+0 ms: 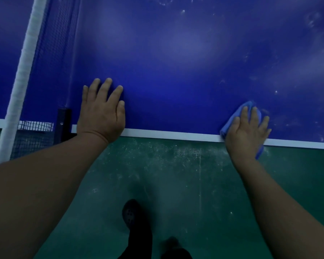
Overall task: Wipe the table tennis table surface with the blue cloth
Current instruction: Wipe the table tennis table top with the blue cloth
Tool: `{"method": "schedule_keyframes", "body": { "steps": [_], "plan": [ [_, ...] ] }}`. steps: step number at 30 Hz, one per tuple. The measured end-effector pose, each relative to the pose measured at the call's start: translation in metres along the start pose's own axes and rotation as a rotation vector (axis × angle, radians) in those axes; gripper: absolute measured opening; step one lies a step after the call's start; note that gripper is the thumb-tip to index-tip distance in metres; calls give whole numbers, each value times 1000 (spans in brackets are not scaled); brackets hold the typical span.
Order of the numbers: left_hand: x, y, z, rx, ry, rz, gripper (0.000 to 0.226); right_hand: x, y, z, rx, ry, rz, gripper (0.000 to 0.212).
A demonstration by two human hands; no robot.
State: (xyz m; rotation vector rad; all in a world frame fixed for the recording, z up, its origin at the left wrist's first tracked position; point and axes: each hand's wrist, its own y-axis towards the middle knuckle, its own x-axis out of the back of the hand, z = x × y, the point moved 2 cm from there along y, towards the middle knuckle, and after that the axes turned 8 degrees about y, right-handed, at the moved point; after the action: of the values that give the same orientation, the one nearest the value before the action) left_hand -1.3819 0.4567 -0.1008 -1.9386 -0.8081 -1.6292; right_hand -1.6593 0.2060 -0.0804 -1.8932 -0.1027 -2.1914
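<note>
The blue table tennis table (176,62) fills the upper part of the head view, with a white line along its near edge. My right hand (246,131) lies flat with straight fingers on the folded blue cloth (232,118), pressing it onto the table at the near edge on the right. Part of the cloth hangs over the edge below my palm. My left hand (103,109) rests flat on the table near the edge, fingers spread, holding nothing. Pale smudges and specks mark the surface to the right of the cloth and at the far right.
The net (54,43) with its white top band (24,71) crosses the table at the left, held by a dark post clamp (64,124). Below the edge lies a scuffed green floor (176,184). My dark shoe (131,214) stands on it.
</note>
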Motion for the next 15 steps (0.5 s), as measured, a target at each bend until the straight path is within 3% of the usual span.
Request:
{"method": "schedule_keyframes", "body": {
  "steps": [2,3,6,7,9,12,15],
  "plan": [
    [0,0,0,-2,1,6,59,-10,-10,39,-26,10,-14,54],
    [0,0,0,-3,2,14,59,-18,-18,66,58,12,3,54],
    [1,0,0,-2,0,14,61,-40,-55,124,551,-16,154,55],
    [0,0,0,-5,1,9,61,-40,-56,122,633,-37,183,57],
    [-1,0,0,-12,4,-2,60,-30,-32,85,503,-54,127,62],
    [-2,0,0,-14,11,-7,60,-6,-4,13,92,-20,24,66],
    [-3,0,1,-20,9,4,60,-11,-18,36,62,42,5,61]
  ]
}}
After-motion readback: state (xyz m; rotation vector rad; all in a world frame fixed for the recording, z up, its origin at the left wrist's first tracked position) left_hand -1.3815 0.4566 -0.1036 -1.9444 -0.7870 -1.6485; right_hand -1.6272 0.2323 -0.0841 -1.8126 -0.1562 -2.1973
